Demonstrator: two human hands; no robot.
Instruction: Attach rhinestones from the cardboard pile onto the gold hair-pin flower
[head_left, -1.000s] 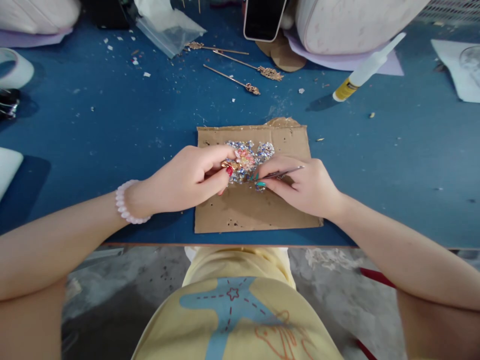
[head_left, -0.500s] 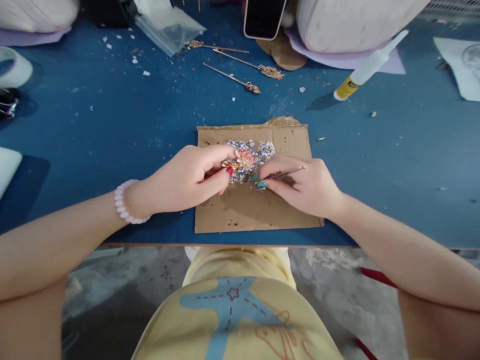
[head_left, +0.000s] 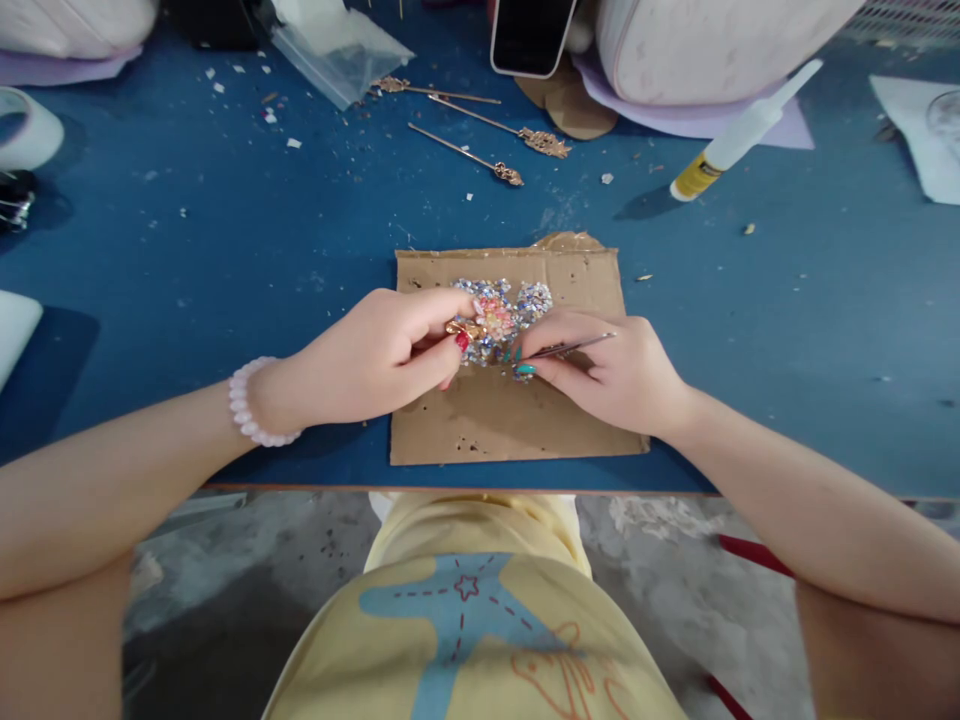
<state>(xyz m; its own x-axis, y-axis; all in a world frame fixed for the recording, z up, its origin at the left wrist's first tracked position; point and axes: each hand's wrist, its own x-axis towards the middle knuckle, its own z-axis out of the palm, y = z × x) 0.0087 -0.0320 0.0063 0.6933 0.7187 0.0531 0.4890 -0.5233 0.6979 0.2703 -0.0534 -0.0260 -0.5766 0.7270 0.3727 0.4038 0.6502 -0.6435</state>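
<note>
My left hand is closed, thumb and fingers pinching a gold-coloured ornament with a pink, petalled flower. Its lower parts are hidden by the fingers. Between the thumb and fingers of my right hand are thin metal tweezers, slanting up to the right. Their tips are too small to make out, close to the flower's lower right side. Loose blue and clear rhinestones lie in heaps under and around the flower, on a piece of brown cardboard.
Beyond the cardboard lie several gold hairpin sticks. A glue bottle with a yellow label stands to the right of them. A phone, a clear plastic bag and a pale bag are at the back, a tape roll far left.
The hands, ornament and tweezers hold almost the same position. The whole view has shifted very slightly.
</note>
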